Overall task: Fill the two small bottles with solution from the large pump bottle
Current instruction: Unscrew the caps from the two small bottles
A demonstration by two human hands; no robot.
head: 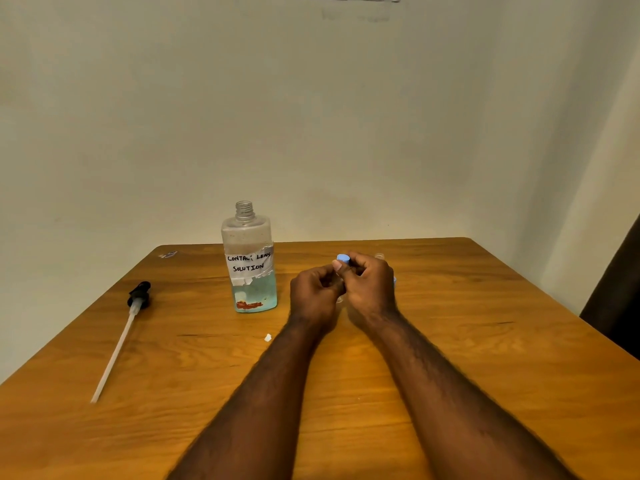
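The large clear bottle (pixel 252 271), labelled "contact lens solution", stands open on the wooden table (pixel 485 341) with pale blue liquid in its lower part. Its black pump head with a long white tube (pixel 119 337) lies flat at the left. Both my hands meet right of the large bottle. My left hand (pixel 313 296) grips a small clear bottle (pixel 339 299), almost wholly hidden by fingers. My right hand (pixel 370 285) pinches its blue cap (pixel 343 258) at the top. A second small clear bottle (pixel 380 256) peeks out behind my right hand, with a bit of blue (pixel 394 280) at that hand's right edge.
A small white scrap (pixel 267 337) lies on the table in front of the large bottle. A small sticker (pixel 168 254) sits near the table's far left corner. A plain wall rises right behind the table, and a dark object (pixel 620 306) stands at the right edge.
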